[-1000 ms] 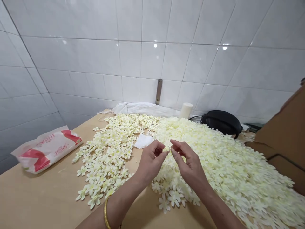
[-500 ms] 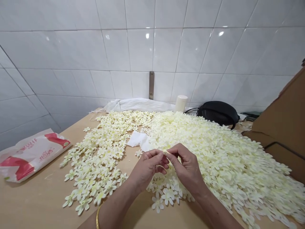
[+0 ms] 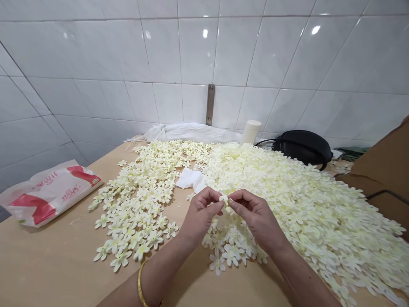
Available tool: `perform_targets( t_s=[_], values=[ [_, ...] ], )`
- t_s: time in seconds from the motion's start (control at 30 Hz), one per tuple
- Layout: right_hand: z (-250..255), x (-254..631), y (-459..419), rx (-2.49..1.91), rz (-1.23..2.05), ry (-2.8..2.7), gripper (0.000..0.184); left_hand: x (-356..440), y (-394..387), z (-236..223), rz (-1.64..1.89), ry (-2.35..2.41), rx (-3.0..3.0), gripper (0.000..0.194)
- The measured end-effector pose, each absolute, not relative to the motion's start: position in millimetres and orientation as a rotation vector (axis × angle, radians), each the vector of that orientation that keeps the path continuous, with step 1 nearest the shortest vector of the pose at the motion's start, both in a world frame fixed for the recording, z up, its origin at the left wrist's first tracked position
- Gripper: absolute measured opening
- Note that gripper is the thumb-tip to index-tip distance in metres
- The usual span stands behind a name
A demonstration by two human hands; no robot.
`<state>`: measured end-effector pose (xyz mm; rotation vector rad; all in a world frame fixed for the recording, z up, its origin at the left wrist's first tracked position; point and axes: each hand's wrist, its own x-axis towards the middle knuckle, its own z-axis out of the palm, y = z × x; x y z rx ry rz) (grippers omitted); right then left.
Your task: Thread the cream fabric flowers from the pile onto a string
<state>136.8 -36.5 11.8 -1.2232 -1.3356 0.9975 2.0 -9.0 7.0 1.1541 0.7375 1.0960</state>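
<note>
Between my two hands is a small pale cream artificial flower (image 3: 225,199), pinched from both sides at the fingertips. My left hand (image 3: 204,213) grips its left edge with thumb and forefinger; a gold bangle circles that wrist. From the right, my right hand (image 3: 254,213) pinches the other edge. Just below and behind the hands spreads a large heap of cream flower pieces (image 3: 303,204), reaching far to the right. A looser group of yellowish flowers (image 3: 137,213) lies to the left. The held flower's lower part is hidden by my fingers.
A crumpled white tissue (image 3: 191,179) lies between the two flower groups. On the wooden table (image 3: 57,264), a red and white packet (image 3: 53,192) rests at left. At the back stand a white cylinder (image 3: 251,131) and a black case (image 3: 302,148). Brown cardboard (image 3: 383,166) rises at right.
The view has tilted downward and shifted slightly left. My fingertips have parted a little, and a cream flower now shows between them, where before only a tiny bit was visible.
</note>
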Motion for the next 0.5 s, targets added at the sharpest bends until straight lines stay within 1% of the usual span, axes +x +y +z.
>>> perform_targets(
  t_s=[0.13, 0.23, 0.37, 0.5],
  values=[
    [11.4, 132.0, -39.9, -1.308, 0.73, -1.469, 0.013, 3.2, -10.0, 7.7, 1.116, 0.831, 1.33, 0.017],
    [8.9, 128.6, -41.6, -1.361, 0.586, -1.502, 0.014, 4.2, -8.7, 5.9, 1.092, 0.808, 1.191, 0.02],
    [11.9, 125.4, -41.1, -1.325, 0.577, -1.54, 0.014, 3.6, -5.2, 3.8, 0.925, 0.692, 0.837, 0.032],
    [21.9, 124.9, -37.1, -1.279, 0.632, -1.589, 0.013, 0.4, -2.1, 6.8, 0.833, 0.56, 0.765, 0.026]
  ],
)
